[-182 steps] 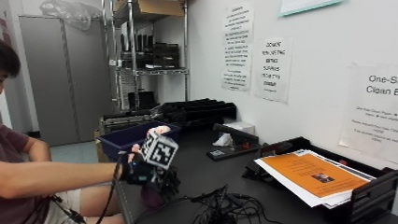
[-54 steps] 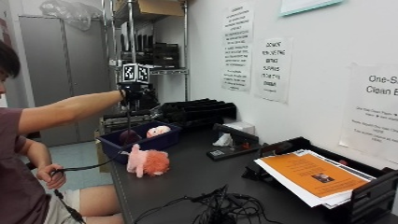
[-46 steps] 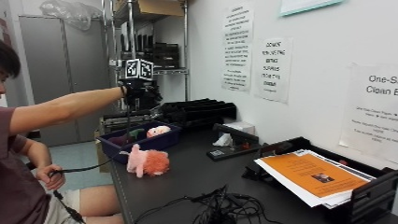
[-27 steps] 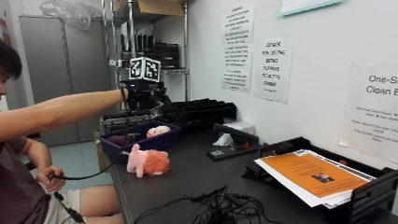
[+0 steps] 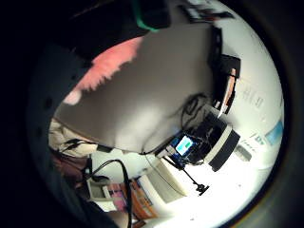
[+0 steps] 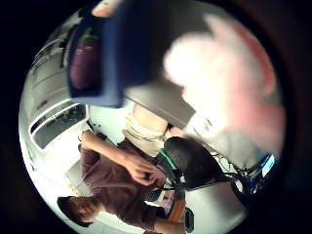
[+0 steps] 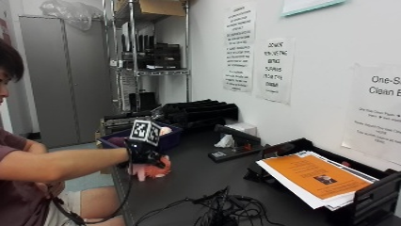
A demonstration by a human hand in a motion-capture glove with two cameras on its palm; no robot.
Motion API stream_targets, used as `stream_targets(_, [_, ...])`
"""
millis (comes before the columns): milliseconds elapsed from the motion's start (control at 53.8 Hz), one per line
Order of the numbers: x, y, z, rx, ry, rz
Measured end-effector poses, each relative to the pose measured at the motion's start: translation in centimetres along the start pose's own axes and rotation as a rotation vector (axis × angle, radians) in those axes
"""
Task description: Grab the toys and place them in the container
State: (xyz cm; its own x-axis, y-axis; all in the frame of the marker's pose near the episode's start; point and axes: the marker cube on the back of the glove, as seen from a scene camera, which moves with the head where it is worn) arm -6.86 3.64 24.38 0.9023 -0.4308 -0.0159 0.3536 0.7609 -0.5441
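Outside view first: the gloved right hand [image 7: 145, 155] is seen low over the dark table [image 7: 206, 188], at its near-left part, directly on top of a pink plush toy [image 7: 150, 170] that sits on the surface. Just behind it, toward the table's left far edge, stands the blue container [image 7: 169, 140], with something pink showing above its rim. A tangle of black cables [image 7: 219, 212] lies nearer the front edge, and a tray of orange-topped papers [image 7: 313, 176] sits to the right — both well apart from the toy.

The step in hand is judged to be the pickup of the plush. It would be done well if the fingers were wrapped around the body of the toy rather than a limb or ear, so that it does not swing or slip on the lift; the toy should then be raised clear of the container's near wall before being carried over and let go inside.

In the thumb-side palm view the pink plush toy [image 6: 229, 83] fills much of the picture, close to the palm, with the blue container [image 6: 119, 53] beside it and a purple eggplant toy [image 6: 85, 61] already lying inside. Whether the fingers are curled around the plush or merely resting on it cannot be told — they are hidden in every view.
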Motion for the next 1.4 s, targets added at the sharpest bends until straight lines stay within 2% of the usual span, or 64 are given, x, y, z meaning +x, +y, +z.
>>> stream_targets(37, [0.0,-0.9,1.6,-0.003,-0.018,-0.004])
stream_targets(93, [0.4,-1.8,2.7,0.092,-0.038,0.006])
stream_targets(223, [2.2,-2.0,2.4,0.291,-0.104,0.078])
stream_targets(409, [2.4,-3.6,1.1,0.513,-0.078,0.182])
stream_targets(670, [3.3,-2.1,-4.0,0.443,-0.185,0.214])
stream_targets(911, [2.7,3.5,-15.7,0.515,-0.122,0.223])
stream_targets(1116, [0.9,6.6,-23.4,0.574,-0.058,0.224])
stream_targets(1284, [-3.2,6.0,-27.4,0.620,-0.033,0.168])
stream_targets(1395, [-7.8,3.8,-28.7,0.639,-0.051,0.080])
